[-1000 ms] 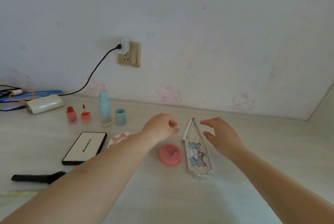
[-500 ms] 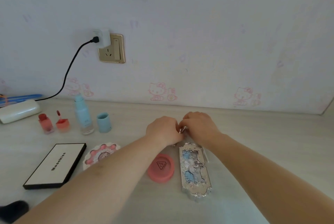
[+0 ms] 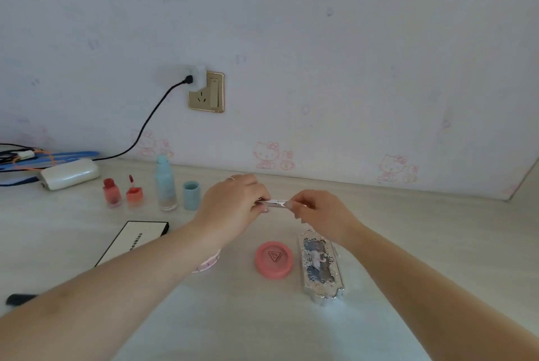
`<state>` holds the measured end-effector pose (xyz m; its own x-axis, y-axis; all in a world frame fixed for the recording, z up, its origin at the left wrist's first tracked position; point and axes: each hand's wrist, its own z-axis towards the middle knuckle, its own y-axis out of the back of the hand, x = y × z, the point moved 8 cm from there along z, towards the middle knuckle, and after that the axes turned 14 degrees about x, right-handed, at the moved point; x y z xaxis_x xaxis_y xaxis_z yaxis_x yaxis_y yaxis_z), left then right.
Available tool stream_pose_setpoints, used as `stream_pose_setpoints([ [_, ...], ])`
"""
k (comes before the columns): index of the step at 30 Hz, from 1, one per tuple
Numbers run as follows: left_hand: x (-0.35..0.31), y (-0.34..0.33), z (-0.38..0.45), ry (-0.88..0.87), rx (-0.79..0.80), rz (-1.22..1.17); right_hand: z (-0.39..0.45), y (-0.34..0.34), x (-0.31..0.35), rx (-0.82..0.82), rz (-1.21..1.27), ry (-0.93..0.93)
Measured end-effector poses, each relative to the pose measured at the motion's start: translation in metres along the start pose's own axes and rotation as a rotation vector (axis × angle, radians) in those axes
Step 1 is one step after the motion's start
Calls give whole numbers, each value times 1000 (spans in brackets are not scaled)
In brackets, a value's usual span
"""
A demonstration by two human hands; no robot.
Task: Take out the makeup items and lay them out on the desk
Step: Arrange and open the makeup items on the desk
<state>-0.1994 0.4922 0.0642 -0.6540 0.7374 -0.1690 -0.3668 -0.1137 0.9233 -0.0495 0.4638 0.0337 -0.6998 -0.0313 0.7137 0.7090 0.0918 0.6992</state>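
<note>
I hold a slim silver makeup stick (image 3: 272, 202) level above the table (image 3: 408, 232), one end in each hand. My left hand (image 3: 233, 206) pinches its left end, fingers curled close around it; my right hand (image 3: 318, 212) pinches the right end between thumb and fingertips. Both grips are narrow and closed on the stick. Whether it is a lipstick or a pencil I cannot tell.

Below my hands, on the table, lies a round pink compact (image 3: 273, 259), and just beside it to the right an ornate silver case (image 3: 320, 267) with a pictured lid. Under my left forearm a pink-and-white round palette (image 3: 207, 265) peeks out, partly hidden. To its left lies a flat white palette box (image 3: 131, 242) with black edges.

Toward the wall stand a red lip tint bottle (image 3: 112, 192), its applicator cap (image 3: 134, 192) set beside it, a tall pale blue bottle (image 3: 165, 184) and its blue cap (image 3: 191, 195) next to that. A white pouch-like case (image 3: 70, 174) lies at far left near the cables (image 3: 26, 156). A charger (image 3: 192, 76) sits in the wall socket (image 3: 206, 92).
</note>
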Motion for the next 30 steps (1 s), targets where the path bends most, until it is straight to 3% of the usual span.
stream_pose_setpoints([
  [5,0,40,-48,-75,-124,34,-25,-27,33,79,292,3],
  [10,3,67,-89,-61,-42,3,-52,-47,75,19,296,80],
  [16,21,96,-150,-75,-31,21,-78,-83,125,-31,115,256],
  [23,46,114,-200,-50,-28,112,-75,-140,170,145,142,123],
  [30,74,126,-232,4,-33,73,-66,-163,193,43,85,272],
])
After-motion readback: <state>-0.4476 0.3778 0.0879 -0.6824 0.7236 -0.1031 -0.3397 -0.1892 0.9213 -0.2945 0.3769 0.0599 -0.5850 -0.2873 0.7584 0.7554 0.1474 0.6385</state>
